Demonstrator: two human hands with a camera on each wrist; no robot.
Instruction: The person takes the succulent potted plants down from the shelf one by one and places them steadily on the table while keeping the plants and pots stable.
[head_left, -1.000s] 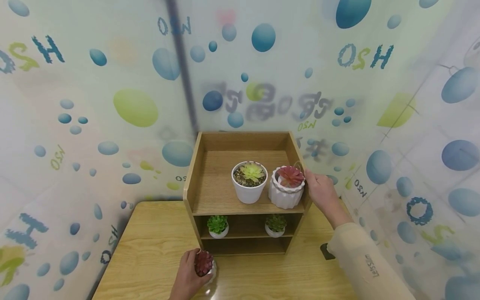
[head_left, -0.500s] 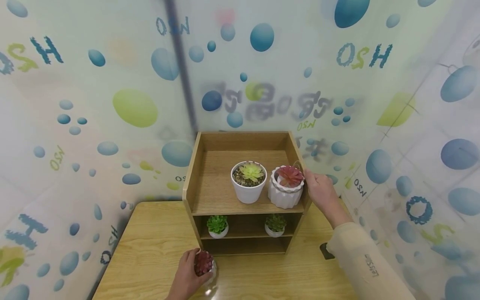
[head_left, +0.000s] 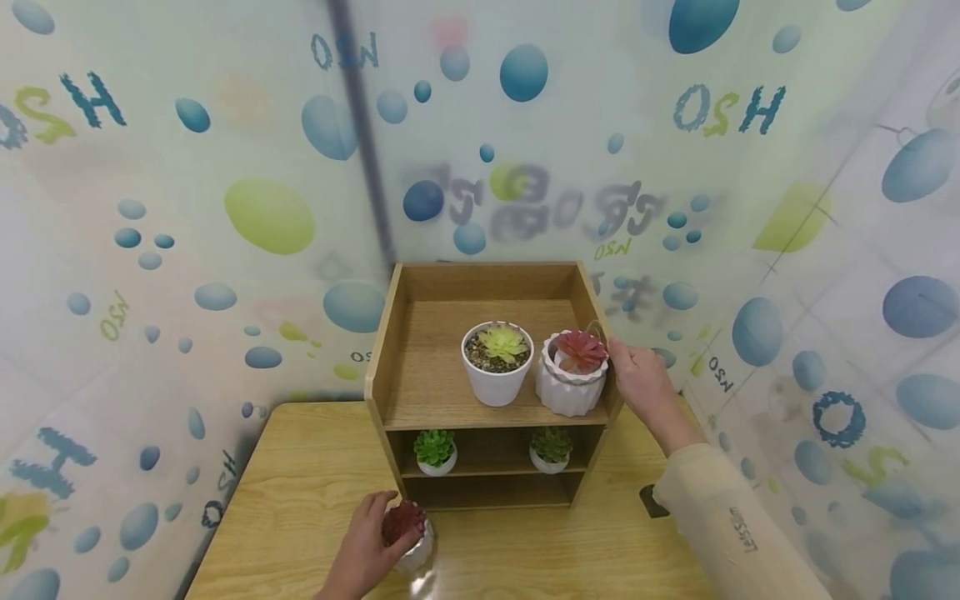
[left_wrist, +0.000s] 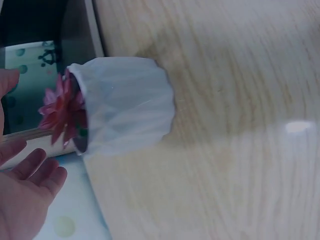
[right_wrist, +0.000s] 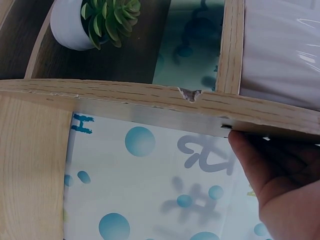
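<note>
A ribbed white pot [left_wrist: 127, 105] with a dark red succulent [left_wrist: 60, 107] stands on the table in front of the shelf. My left hand [head_left: 365, 546] is beside it, fingers spread; the left wrist view shows them apart from the pot. My right hand [head_left: 647, 385] rests against the outer right side of the wooden shelf [head_left: 435, 367], its thumb touching the panel in the right wrist view. Close to it on the top board is a ribbed white pot [head_left: 572, 392] with a red succulent. A smooth white pot [head_left: 498, 385] with a yellow-green succulent stands left of that.
Two small green succulents, one left [head_left: 435, 450] and one right [head_left: 552, 448], sit in white bowls on the middle level. A small black object [head_left: 654, 502] lies on the table [head_left: 300, 467] to the right. Patterned curtains [head_left: 270, 217] surround the table.
My left hand has loosened from the red succulent's pot on the table and drawn slightly left and toward me. The right hand stays at the shelf's side.
</note>
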